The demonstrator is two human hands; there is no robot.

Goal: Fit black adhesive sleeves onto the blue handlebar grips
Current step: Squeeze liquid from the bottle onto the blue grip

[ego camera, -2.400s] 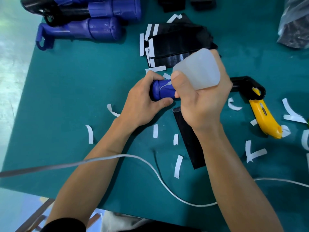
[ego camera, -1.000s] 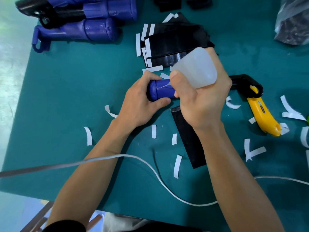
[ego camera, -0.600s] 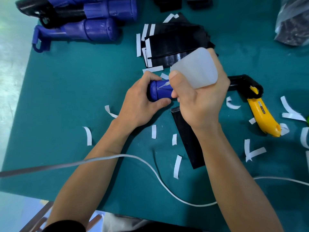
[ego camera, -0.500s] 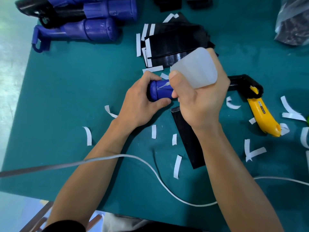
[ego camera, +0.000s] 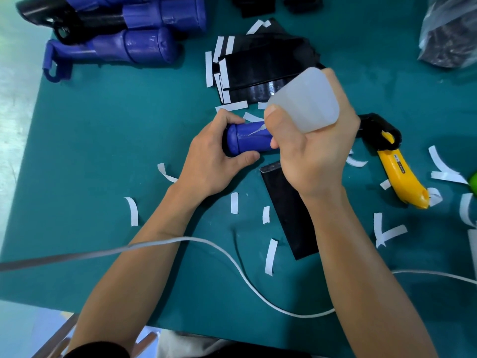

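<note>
The blue grip (ego camera: pixel 247 137) is held steady at its rounded end by the curled left hand (ego camera: pixel 214 161), apparently so liquid can be squeezed onto it from the translucent bottle (ego camera: pixel 307 102) gripped by the right hand (ego camera: pixel 309 153), a black sleeve (ego camera: pixel 289 210) waiting just below the grip.

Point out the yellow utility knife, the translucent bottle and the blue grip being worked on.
yellow utility knife (ego camera: pixel 401 177): head view, middle of its yellow body.
translucent bottle (ego camera: pixel 307 99): head view, middle of its exposed side wall.
blue grip (ego camera: pixel 249 142): head view, exposed barrel near its rounded end.
</note>
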